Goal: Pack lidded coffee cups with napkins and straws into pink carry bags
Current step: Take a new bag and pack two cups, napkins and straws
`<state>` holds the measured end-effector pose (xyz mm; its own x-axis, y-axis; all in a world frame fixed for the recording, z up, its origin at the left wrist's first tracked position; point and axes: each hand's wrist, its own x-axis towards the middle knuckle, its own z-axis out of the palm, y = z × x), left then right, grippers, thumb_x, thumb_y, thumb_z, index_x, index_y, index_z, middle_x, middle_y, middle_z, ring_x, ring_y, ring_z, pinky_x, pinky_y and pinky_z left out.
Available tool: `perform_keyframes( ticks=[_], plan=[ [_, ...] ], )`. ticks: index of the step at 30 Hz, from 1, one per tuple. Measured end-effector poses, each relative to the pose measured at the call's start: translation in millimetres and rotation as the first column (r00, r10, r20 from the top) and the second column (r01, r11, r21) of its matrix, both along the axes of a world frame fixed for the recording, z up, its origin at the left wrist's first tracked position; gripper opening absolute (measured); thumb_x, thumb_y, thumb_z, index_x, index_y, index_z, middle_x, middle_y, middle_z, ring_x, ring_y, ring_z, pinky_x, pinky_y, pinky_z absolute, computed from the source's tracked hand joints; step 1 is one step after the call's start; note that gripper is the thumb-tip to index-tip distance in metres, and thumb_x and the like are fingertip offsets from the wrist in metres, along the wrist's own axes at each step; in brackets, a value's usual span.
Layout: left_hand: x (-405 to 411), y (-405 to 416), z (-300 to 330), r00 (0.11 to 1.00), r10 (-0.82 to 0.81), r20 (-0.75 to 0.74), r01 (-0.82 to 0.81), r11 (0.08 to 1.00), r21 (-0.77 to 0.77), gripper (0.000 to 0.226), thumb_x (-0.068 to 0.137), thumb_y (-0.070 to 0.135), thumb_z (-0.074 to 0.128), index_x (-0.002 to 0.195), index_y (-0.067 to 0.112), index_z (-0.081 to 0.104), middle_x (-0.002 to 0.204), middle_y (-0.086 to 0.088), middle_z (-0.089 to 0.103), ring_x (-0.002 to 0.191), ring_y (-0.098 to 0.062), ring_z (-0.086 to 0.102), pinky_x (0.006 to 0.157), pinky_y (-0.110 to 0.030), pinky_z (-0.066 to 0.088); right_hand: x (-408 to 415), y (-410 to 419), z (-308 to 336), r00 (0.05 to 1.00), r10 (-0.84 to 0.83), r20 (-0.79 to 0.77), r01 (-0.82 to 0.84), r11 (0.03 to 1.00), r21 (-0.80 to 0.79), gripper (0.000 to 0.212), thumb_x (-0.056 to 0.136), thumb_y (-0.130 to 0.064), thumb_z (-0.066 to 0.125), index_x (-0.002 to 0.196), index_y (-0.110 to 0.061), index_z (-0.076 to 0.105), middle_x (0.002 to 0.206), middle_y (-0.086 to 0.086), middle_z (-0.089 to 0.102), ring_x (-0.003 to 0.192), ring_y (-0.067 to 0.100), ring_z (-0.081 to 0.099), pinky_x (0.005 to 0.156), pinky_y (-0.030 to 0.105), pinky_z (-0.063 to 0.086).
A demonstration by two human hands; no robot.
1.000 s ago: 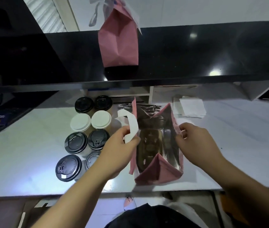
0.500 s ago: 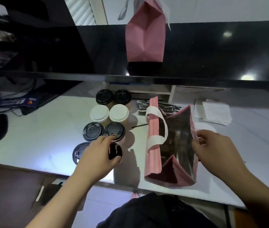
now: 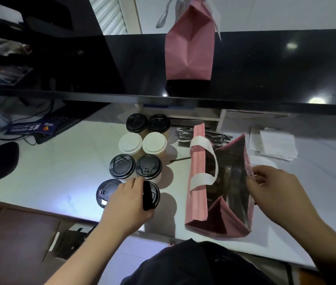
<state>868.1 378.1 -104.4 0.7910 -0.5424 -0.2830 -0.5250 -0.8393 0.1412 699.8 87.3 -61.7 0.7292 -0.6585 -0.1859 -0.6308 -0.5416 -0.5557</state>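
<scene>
The open pink carry bag with white strap handles (image 3: 198, 194) stands right of centre on the white worktop (image 3: 64, 173), its dark foil-lined inside too dim to tell what it contains. The right hand (image 3: 274, 194) pinches the bag's right rim, fingers closed on it. The left hand (image 3: 128, 202) curls over the nearest black-lidded paper coffee cup (image 3: 151, 195) at lower centre — gripping its lid, where half a second ago it was just arriving. Seven more lidded cups (image 3: 134, 144) stand in pairs behind — napkins (image 3: 278, 146) at right
</scene>
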Motion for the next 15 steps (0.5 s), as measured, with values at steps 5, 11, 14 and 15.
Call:
perform_keyframes(
  ticks=[5,11,14,15],
  plan=[
    [-2,7,92,0.987,-0.118,0.105,0.135,0.975,-0.175,0.083,0.072,0.057,0.076,0.143,0.033,0.040,0.132,0.012,0.045,0.117,-0.020,0.049,0.092,-0.030,0.044,-2,0,5,1.000,-0.005,-0.004,0.005,1.000,-0.002,0.019,0.099,-0.042,0.053,0.091,-0.033,0.067,0.083,-0.013,0.072,0.062,0.008,0.068,0.060,0.032,0.055],
    [-8,-50,188,0.939,-0.156,0.308,0.301,0.807,-0.509,0.083,0.069,0.063,0.070,0.142,0.036,0.041,0.131,0.022,0.040,0.119,-0.009,0.046,0.093,-0.022,0.038,-4,1,8,1.000,-0.010,-0.002,0.010,1.000,0.012,0.021,0.100,-0.042,0.054,0.089,-0.034,0.070,0.080,-0.015,0.073,0.059,0.005,0.068,0.061,0.033,0.059],
    [-18,-95,187,0.902,-0.318,0.292,0.427,0.758,-0.493,0.085,0.072,0.057,0.075,0.145,0.037,0.036,0.138,0.018,0.039,0.126,-0.009,0.043,0.100,-0.025,0.040,-6,0,10,1.000,0.005,-0.011,-0.005,1.000,0.015,0.021,0.099,-0.046,0.054,0.094,-0.032,0.069,0.083,-0.013,0.072,0.064,0.005,0.068,0.063,0.032,0.059],
    [-20,-110,182,0.884,-0.378,0.274,0.466,0.758,-0.457,0.085,0.073,0.056,0.075,0.146,0.038,0.035,0.140,0.019,0.037,0.128,-0.009,0.041,0.102,-0.027,0.042,-7,-1,11,1.000,0.008,-0.016,-0.007,1.000,0.013,0.019,0.098,-0.045,0.054,0.095,-0.032,0.069,0.083,-0.013,0.072,0.065,0.005,0.068,0.063,0.032,0.058]
  ],
)
